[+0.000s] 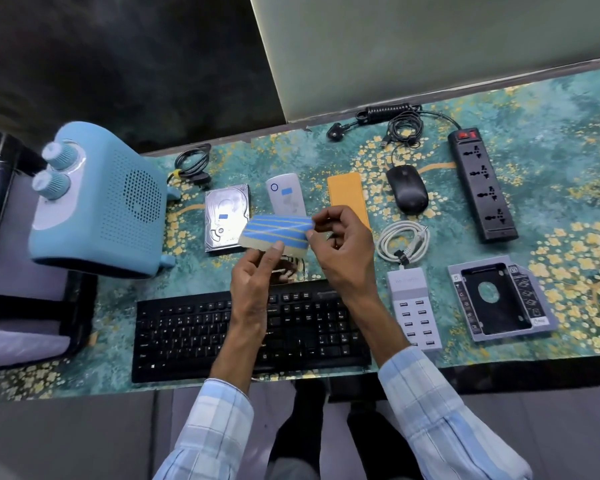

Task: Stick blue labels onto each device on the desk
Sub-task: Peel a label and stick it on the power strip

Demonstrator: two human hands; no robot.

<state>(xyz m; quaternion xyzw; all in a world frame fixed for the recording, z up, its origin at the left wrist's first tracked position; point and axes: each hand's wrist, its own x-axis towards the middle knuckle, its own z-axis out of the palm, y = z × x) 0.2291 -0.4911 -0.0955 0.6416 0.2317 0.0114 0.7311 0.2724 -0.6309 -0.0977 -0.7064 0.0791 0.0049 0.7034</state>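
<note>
Above the floral desk — raised left hand pinches the label sheet, right hand pinches its edge.

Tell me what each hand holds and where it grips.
Both hold the sheet of blue labels: the left hand pinches its lower edge, the right hand pinches its right end.

Pale blue-and-white checked shirt sleeves, cuffs loose above bare wrists.

No readable text, keyboard legends too blurred
</note>
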